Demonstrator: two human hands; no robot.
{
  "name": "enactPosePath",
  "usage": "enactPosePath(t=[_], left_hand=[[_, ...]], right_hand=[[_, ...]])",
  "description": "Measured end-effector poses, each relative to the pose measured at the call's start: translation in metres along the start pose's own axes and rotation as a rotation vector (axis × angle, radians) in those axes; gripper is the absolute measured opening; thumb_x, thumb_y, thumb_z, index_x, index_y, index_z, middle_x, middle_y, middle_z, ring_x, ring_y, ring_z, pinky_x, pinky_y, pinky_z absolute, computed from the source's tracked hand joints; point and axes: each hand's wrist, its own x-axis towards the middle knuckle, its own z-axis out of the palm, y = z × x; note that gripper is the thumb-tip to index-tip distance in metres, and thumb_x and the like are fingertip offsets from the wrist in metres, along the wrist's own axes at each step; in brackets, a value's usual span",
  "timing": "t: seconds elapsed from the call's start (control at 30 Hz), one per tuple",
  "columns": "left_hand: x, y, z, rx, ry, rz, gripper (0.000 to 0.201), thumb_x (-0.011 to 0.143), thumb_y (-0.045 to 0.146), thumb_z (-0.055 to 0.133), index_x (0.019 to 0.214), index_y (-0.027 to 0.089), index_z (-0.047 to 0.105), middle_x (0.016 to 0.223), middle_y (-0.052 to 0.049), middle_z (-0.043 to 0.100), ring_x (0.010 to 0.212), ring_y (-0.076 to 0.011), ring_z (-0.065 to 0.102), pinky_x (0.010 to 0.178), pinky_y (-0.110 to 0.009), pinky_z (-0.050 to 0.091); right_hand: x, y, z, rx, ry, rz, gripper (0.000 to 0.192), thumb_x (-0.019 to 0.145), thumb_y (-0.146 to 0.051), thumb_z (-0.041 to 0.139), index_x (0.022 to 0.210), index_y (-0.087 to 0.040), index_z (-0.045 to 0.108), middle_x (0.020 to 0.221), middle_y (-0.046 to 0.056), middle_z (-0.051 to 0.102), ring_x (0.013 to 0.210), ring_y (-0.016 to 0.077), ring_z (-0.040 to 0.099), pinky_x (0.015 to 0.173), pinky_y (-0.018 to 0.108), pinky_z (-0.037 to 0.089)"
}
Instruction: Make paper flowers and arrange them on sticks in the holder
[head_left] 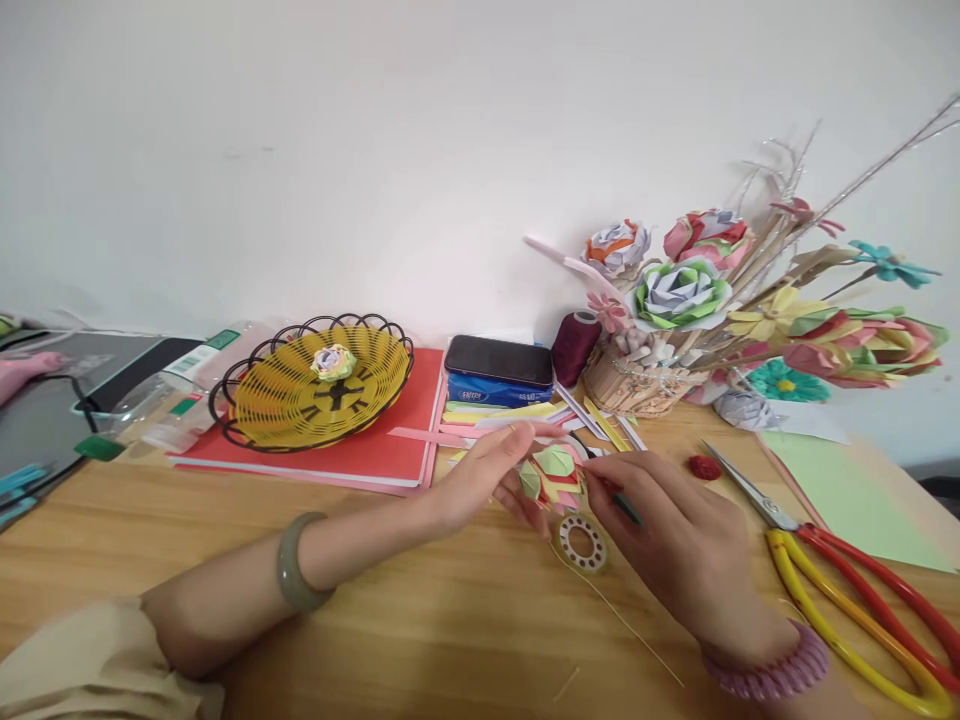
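- wooden table, light grain
- red folder under the wire basket
- yellow-and-red scissors on the right
- tape roll mid-table
- green paper sheet

Table smooth wood; flower matt folded paper; scissors metal blades, glossy plastic handles.

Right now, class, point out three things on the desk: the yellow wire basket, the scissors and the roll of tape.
yellow wire basket (296, 400), head view, on its yellow woven wall.
scissors (840, 585), head view, on the red and yellow handles.
roll of tape (581, 543), head view, on its ring.
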Motion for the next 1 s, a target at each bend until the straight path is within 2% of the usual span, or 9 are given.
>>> enactPosePath(t=[0.07,0.13,0.23,0.33,0.47,0.57,0.63,0.7,1.0], left_hand=[[0.002,0.001,0.0,0.001,-0.052,-0.082,0.06,0.078,0.061,0.042,0.118,0.017,0.051,0.071,-0.006,0.063,0.045,-0.0118,0.059,0.043,-0.022,0.047],[0.002,0.002,0.001,-0.019,-0.052,-0.093,0.052,0.076,0.054,0.052,0.113,0.018,0.054,0.076,-0.004,0.062,0.047,-0.0094,0.058,0.045,-0.021,0.048],[0.0,0.004,0.002,-0.034,-0.01,0.004,0.046,0.074,0.044,0.06,0.115,0.024,0.053,0.102,-0.006,0.058,0.062,-0.0093,0.059,0.051,-0.021,0.051],[-0.002,0.005,0.002,0.032,-0.01,0.108,0.045,0.077,0.042,0.058,0.119,0.029,0.049,0.112,-0.006,0.053,0.077,-0.0132,0.06,0.055,-0.02,0.051],[-0.005,0.004,0.002,0.215,-0.002,0.204,0.043,0.082,0.04,0.053,0.122,0.029,0.046,0.121,-0.007,0.049,0.09,-0.0167,0.057,0.061,-0.021,0.051],[-0.007,0.004,0.002,0.382,0.018,0.313,0.042,0.083,0.038,0.051,0.124,0.027,0.046,0.129,-0.008,0.045,0.107,-0.0211,0.05,0.078,-0.029,0.05],[-0.007,0.004,0.002,0.482,0.019,0.385,0.042,0.085,0.036,0.049,0.125,0.025,0.045,0.129,-0.007,0.045,0.116,-0.0219,0.044,0.092,-0.033,0.043],[-0.007,0.004,0.002,0.557,0.019,0.42,0.043,0.085,0.034,0.048,0.126,0.024,0.043,0.129,-0.008,0.046,0.119,-0.0212,0.042,0.098,-0.034,0.037],[-0.006,0.001,0.001,0.727,0.05,0.481,0.044,0.085,0.03,0.048,0.128,0.025,0.039,0.128,-0.009,0.045,0.113,-0.0208,0.046,0.086,-0.033,0.046]], right_hand=[[0.0,0.0,-0.002,0.0,-0.027,-0.066,0.013,0.08,-0.011,0.057,0.092,-0.017,0.059,0.077,0.003,0.067,0.065,0.0127,0.061,0.058,0.023,0.045],[0.001,-0.003,-0.005,0.085,-0.062,-0.006,0.013,0.081,-0.013,0.056,0.092,-0.018,0.059,0.08,0.004,0.067,0.068,0.0139,0.062,0.061,0.024,0.046],[0.006,-0.008,-0.008,0.327,-0.129,0.337,0.005,0.082,-0.02,0.055,0.083,-0.02,0.059,0.075,0.003,0.065,0.062,0.0133,0.059,0.057,0.024,0.045],[0.011,-0.011,-0.01,0.614,-0.241,0.729,0.016,0.083,-0.032,0.053,0.073,-0.021,0.061,0.06,-0.001,0.057,0.05,0.0119,0.05,0.046,0.024,0.039],[0.016,-0.009,-0.01,0.866,-0.306,1.015,0.022,0.076,-0.04,0.058,0.071,-0.02,0.062,0.049,-0.004,0.047,0.045,0.0099,0.041,0.042,0.022,0.033],[0.017,-0.009,-0.01,0.93,-0.266,1.089,0.021,0.072,-0.04,0.062,0.069,-0.019,0.06,0.05,-0.004,0.046,0.047,0.0093,0.039,0.044,0.021,0.034],[0.017,-0.008,-0.01,0.964,-0.28,1.104,0.021,0.072,-0.039,0.063,0.07,-0.019,0.06,0.051,-0.004,0.045,0.047,0.0092,0.039,0.045,0.021,0.034],[0.016,-0.008,-0.009,1.02,-0.31,1.11,0.02,0.072,-0.038,0.064,0.07,-0.019,0.061,0.051,-0.004,0.045,0.047,0.0087,0.038,0.045,0.021,0.033],[0.01,-0.002,-0.002,1.295,-0.316,1.169,0.023,0.071,-0.037,0.067,0.066,-0.015,0.062,0.053,-0.002,0.049,0.048,0.0068,0.039,0.042,0.018,0.03]])
